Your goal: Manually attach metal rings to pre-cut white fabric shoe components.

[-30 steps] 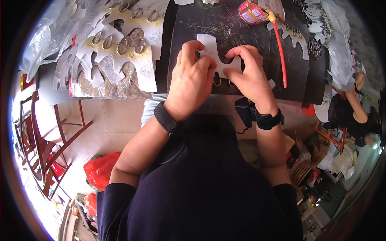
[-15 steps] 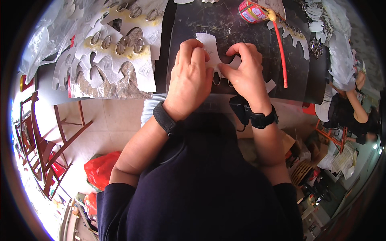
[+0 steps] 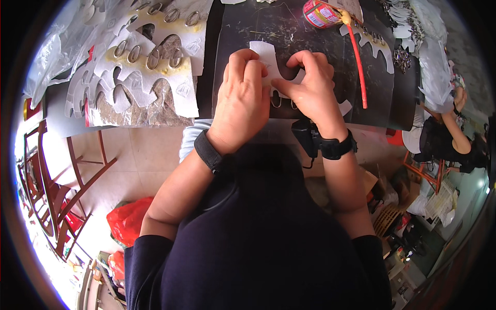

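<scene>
A white cut-out sheet with curved notches lies on the dark table in front of me. Metal oval rings show at its near edge, partly covered by my hands. My left hand is closed over the sheet's left part, fingers bent and pressed onto it; the fingertips are partly hidden. My right hand rests over the right part. Its thumb reaches to the sheet's middle, and the index finger arches away from it, leaving a gap between them.
Left on the table are similar white sheets with oval rings along yellowish glue-like smears. At the far right stand a red-and-yellow can and a red stick with a yellowish tip. Clear plastic lines the right edge; another person sits beyond.
My right thumb has slid left across the sheet, widening the gap to the index finger. My left hand stays on the sheet. The whole view has shifted slightly.
</scene>
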`<state>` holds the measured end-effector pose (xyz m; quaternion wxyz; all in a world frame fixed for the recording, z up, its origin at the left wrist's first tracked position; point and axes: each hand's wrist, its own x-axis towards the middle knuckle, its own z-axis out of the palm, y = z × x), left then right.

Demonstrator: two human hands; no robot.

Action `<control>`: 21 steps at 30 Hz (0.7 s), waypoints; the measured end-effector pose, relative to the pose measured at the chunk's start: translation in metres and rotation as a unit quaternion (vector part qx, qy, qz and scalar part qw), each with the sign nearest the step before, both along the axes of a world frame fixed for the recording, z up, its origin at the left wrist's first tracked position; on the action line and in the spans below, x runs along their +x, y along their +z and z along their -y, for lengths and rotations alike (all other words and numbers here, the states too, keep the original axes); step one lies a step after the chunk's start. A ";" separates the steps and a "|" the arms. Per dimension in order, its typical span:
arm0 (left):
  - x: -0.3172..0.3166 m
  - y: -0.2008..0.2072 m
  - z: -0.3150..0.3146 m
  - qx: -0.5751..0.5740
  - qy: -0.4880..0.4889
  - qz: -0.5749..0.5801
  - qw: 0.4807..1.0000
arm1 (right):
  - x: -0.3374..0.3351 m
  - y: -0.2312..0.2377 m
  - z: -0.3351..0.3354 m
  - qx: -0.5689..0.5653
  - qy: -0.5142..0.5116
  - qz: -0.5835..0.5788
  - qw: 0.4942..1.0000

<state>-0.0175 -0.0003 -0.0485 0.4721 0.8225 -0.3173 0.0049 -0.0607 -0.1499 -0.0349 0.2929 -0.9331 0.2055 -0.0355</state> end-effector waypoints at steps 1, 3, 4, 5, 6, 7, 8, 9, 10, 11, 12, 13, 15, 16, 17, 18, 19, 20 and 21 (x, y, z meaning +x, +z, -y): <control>0.000 0.000 0.000 -0.001 0.000 0.001 1.000 | 0.000 -0.004 0.006 0.038 0.002 0.005 0.999; -0.001 0.000 0.002 -0.006 -0.001 -0.008 1.000 | 0.000 -0.004 0.008 0.074 0.004 0.011 0.997; -0.001 -0.001 0.002 -0.007 -0.001 -0.007 1.000 | 0.000 -0.003 0.007 0.069 0.006 0.013 0.998; -0.001 -0.001 0.002 -0.007 0.000 -0.003 1.000 | -0.001 -0.002 0.006 0.064 0.008 0.016 0.998; -0.001 -0.002 0.002 -0.005 0.002 0.001 1.000 | -0.002 -0.001 0.002 0.063 0.008 0.016 0.998; -0.001 -0.002 0.002 -0.006 0.002 0.001 1.000 | -0.002 0.001 -0.005 0.029 0.003 0.004 1.000; 0.000 -0.002 0.002 -0.006 -0.001 0.004 1.000 | -0.001 0.002 -0.008 -0.004 -0.002 -0.009 1.000; 0.000 -0.002 0.001 -0.006 -0.004 0.007 1.000 | -0.001 0.004 -0.009 -0.004 -0.003 -0.009 1.000; -0.001 -0.001 0.001 -0.006 -0.004 0.006 1.000 | 0.000 0.005 -0.010 -0.008 -0.008 -0.015 1.000; -0.001 0.000 0.000 -0.006 -0.004 0.004 1.000 | 0.000 0.005 -0.011 -0.012 -0.014 -0.020 1.000; -0.001 0.000 0.000 -0.007 -0.005 0.003 1.000 | 0.000 0.004 -0.010 -0.013 -0.016 -0.020 1.000; -0.001 -0.001 0.000 -0.007 -0.006 0.004 1.000 | 0.000 0.001 -0.009 -0.006 -0.013 -0.011 1.000; 0.000 -0.002 -0.001 -0.006 -0.013 -0.001 1.000 | 0.000 0.000 -0.009 0.000 -0.011 -0.002 1.000; 0.000 -0.002 -0.001 -0.006 -0.013 0.000 1.000 | 0.001 0.000 -0.009 0.006 -0.018 -0.007 1.000; 0.000 -0.002 -0.001 -0.010 -0.016 0.006 1.000 | 0.001 0.001 -0.009 0.012 -0.025 -0.012 1.000; 0.000 -0.003 -0.001 -0.014 -0.018 0.012 1.000 | 0.001 0.001 -0.010 0.012 -0.025 -0.011 1.000; 0.000 -0.004 -0.002 -0.014 -0.017 0.013 1.000 | 0.001 0.001 -0.010 0.009 -0.026 -0.008 1.000; 0.000 -0.005 -0.002 -0.015 -0.018 0.015 1.000 | 0.001 0.000 -0.011 0.006 -0.027 -0.005 1.000; 0.000 -0.005 -0.002 -0.016 -0.018 0.017 1.000 | 0.001 -0.002 -0.007 0.005 -0.026 -0.001 1.000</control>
